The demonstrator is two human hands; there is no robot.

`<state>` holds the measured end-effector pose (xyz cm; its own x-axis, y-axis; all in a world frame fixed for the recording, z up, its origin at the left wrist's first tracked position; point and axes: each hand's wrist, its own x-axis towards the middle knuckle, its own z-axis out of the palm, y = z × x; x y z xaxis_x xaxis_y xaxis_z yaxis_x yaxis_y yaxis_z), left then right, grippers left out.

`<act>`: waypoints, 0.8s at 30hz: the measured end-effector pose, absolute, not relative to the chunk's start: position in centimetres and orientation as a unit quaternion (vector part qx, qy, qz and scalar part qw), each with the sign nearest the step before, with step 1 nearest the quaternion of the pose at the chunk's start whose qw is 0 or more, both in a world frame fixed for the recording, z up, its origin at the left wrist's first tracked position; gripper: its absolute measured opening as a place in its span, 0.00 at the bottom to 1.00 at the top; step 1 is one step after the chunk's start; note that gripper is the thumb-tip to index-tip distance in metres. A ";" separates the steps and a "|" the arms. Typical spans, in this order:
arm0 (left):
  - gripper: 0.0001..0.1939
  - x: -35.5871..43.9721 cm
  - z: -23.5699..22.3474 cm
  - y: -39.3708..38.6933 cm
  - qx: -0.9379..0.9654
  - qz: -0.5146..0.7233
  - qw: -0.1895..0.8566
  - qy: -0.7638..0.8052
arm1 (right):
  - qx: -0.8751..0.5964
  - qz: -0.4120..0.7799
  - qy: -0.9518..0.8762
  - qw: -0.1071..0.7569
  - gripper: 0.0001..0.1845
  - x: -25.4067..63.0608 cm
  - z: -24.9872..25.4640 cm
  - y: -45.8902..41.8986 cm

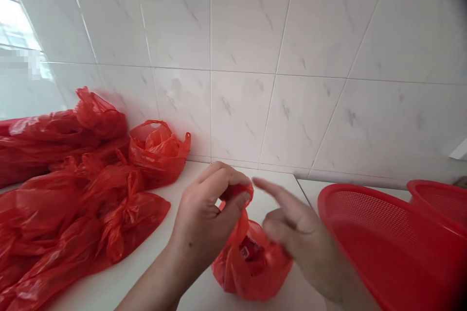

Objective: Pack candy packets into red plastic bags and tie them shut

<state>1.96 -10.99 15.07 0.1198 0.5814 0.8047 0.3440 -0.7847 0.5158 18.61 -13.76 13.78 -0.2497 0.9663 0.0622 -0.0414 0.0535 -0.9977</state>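
Observation:
A small red plastic bag (233, 272) with loop handles stands on the white countertop in front of me, its mouth partly open. Inside it lies a dark red packet (250, 249) with a small white square mark; the rest of the contents is hidden. My left hand (215, 209) is closed around one handle of the bag and holds it raised. At the bag's right side is my right hand (299, 233), slightly blurred, its index finger stretched toward the raised handle. Its other fingers are curled against the bag's right edge and appear to grip the plastic.
Several filled red plastic bags (73, 218) are heaped on the left. Another red bag (160, 155) sits against the tiled wall (241, 112). Red plastic baskets (368, 194) with perforated sides stand on the right. A seam crosses the countertop (197, 170) behind my right hand.

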 end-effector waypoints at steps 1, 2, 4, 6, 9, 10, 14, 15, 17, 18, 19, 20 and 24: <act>0.08 2.3 14.8 -11.2 0.738 0.582 0.165 0.300 | -0.399 0.561 -0.593 0.418 0.23 18.2 13.6 -13.6; 0.08 2.6 14.6 -11.3 0.735 0.576 0.217 0.285 | -0.391 0.558 -0.614 0.398 0.17 18.0 13.4 -13.4; 0.11 2.8 14.2 -11.3 0.743 0.563 0.254 0.260 | -0.399 0.539 -0.621 0.405 0.13 17.7 13.0 -12.7; 0.13 2.7 13.9 -11.0 0.776 0.544 0.197 0.253 | -0.438 0.518 -0.590 0.438 0.19 17.9 12.8 -12.0; 0.14 2.6 13.4 -10.5 0.835 0.479 0.101 0.252 | -0.470 0.503 -0.541 0.483 0.22 18.2 12.6 -11.2; 0.15 2.6 13.2 -10.3 0.851 0.452 0.090 0.250 | -0.469 0.500 -0.531 0.499 0.23 18.3 12.6 -11.1; 0.09 2.9 12.4 -9.6 0.876 0.395 0.070 0.270 | -0.461 0.505 -0.523 0.509 0.23 18.5 12.7 -11.1; 0.07 3.0 12.3 -9.4 0.874 0.393 0.068 0.277 | -0.463 0.504 -0.532 0.498 0.23 18.6 12.8 -11.1; 0.07 3.1 12.0 -9.1 0.863 0.402 0.069 0.300 | -0.460 0.499 -0.558 0.477 0.23 19.1 12.9 -11.1; 0.08 3.1 11.9 -8.9 0.851 0.413 0.072 0.315 | -0.452 0.501 -0.573 0.466 0.23 19.4 12.9 -11.0; 0.07 3.0 11.9 -8.7 0.836 0.427 0.077 0.337 | -0.437 0.505 -0.587 0.458 0.22 19.8 12.8 -10.9; 0.07 3.0 11.9 -8.5 0.817 0.441 0.088 0.362 | -0.417 0.511 -0.598 0.456 0.21 20.2 12.7 -10.7; 0.05 2.9 11.8 -8.1 0.741 0.462 0.216 0.436 | -0.356 0.511 -0.625 0.471 0.23 21.5 11.9 -10.2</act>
